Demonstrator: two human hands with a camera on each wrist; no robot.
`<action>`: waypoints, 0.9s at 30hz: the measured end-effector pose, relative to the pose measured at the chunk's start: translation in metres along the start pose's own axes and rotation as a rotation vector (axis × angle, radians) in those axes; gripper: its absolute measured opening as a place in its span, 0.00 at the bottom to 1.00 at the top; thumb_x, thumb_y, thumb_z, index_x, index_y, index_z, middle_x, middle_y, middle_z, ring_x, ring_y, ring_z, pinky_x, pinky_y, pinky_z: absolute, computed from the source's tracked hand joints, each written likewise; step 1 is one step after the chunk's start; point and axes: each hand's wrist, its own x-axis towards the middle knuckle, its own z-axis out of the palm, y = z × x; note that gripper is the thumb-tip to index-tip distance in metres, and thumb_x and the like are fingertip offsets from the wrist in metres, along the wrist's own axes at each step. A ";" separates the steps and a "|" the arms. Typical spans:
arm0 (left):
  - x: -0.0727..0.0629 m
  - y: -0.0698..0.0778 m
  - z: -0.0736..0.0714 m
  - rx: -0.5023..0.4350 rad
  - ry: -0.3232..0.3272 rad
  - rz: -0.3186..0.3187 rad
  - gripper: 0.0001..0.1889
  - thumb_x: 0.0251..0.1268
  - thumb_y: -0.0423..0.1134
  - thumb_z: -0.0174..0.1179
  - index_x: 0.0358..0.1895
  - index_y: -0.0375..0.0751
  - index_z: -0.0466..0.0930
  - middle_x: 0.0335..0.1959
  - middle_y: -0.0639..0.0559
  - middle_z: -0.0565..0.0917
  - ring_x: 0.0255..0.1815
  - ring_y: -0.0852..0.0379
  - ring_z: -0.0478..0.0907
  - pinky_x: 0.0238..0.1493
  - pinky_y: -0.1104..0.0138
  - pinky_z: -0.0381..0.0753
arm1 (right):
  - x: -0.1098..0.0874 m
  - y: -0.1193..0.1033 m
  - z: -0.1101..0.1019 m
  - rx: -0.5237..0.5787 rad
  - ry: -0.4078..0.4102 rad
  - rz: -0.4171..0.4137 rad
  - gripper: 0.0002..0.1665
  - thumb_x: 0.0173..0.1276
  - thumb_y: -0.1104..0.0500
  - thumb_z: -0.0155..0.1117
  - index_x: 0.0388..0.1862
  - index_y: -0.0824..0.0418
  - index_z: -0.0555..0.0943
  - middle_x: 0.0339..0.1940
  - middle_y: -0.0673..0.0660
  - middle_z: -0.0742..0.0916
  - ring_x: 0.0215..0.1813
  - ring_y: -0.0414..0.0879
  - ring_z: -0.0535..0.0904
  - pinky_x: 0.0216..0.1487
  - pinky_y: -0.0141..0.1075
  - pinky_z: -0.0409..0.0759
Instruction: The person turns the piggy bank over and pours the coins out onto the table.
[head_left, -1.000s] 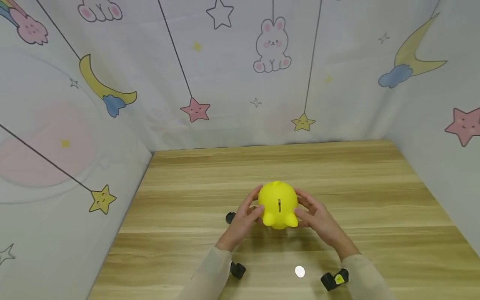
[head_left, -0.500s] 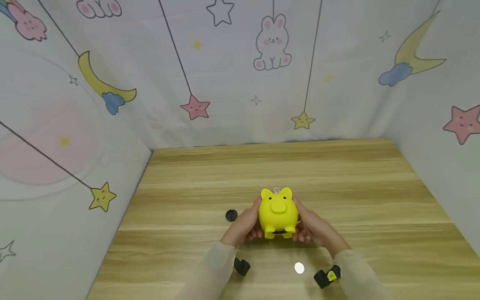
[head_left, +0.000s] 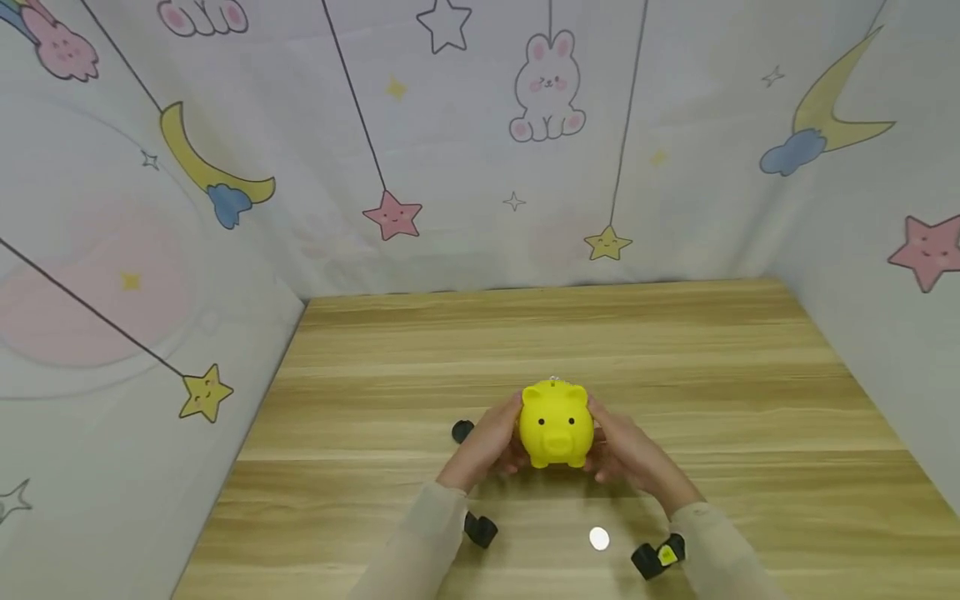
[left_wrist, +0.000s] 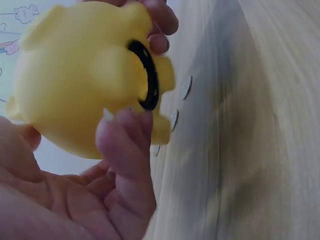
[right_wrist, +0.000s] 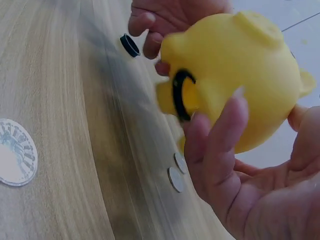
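Note:
A yellow piggy bank (head_left: 557, 425) is held between both hands above the wooden table, its snout toward me. My left hand (head_left: 491, 442) grips its left side, with fingertips near the feet in the left wrist view. On the opposite side, my right hand (head_left: 622, 450) holds it the same way, thumb up along the flank. A black ring (left_wrist: 146, 75) shows at its underside between the feet, around an opening. Coins (right_wrist: 175, 179) lie on the table beyond the bank in both wrist views; in the head view the bank mostly hides them.
A round black cap (head_left: 462, 431) lies left of the hands, partly behind the left one. One large silver coin (head_left: 599, 538) rests nearer me, between the forearms. Wrist-worn black devices (head_left: 658, 557) sit by the sleeves. Printed cloth walls (head_left: 465, 167) enclose the wooden table (head_left: 390, 333).
The piggy bank has turned from slot-side toward me to snout toward me, tipped back, and now sits more level. Both hands have kept their grip and shifted slightly down around it.

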 end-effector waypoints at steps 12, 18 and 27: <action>0.001 0.002 -0.004 -0.107 -0.041 0.154 0.36 0.73 0.66 0.47 0.74 0.46 0.63 0.56 0.45 0.77 0.36 0.35 0.83 0.18 0.66 0.80 | 0.002 0.002 -0.005 0.028 0.019 -0.122 0.45 0.76 0.35 0.49 0.80 0.60 0.53 0.68 0.73 0.71 0.46 0.65 0.84 0.36 0.47 0.85; 0.002 0.003 -0.003 -0.110 -0.046 0.186 0.35 0.73 0.65 0.47 0.75 0.48 0.63 0.51 0.45 0.79 0.35 0.35 0.82 0.18 0.66 0.80 | 0.001 0.000 -0.008 0.034 -0.026 -0.161 0.44 0.77 0.36 0.48 0.80 0.60 0.52 0.65 0.71 0.74 0.46 0.68 0.82 0.36 0.47 0.86; -0.001 0.005 -0.003 -0.105 -0.067 0.268 0.31 0.76 0.58 0.49 0.77 0.58 0.57 0.59 0.43 0.69 0.42 0.44 0.79 0.30 0.50 0.85 | -0.004 -0.005 -0.015 -0.069 -0.054 -0.296 0.39 0.82 0.45 0.45 0.81 0.61 0.49 0.68 0.71 0.71 0.49 0.60 0.82 0.43 0.54 0.83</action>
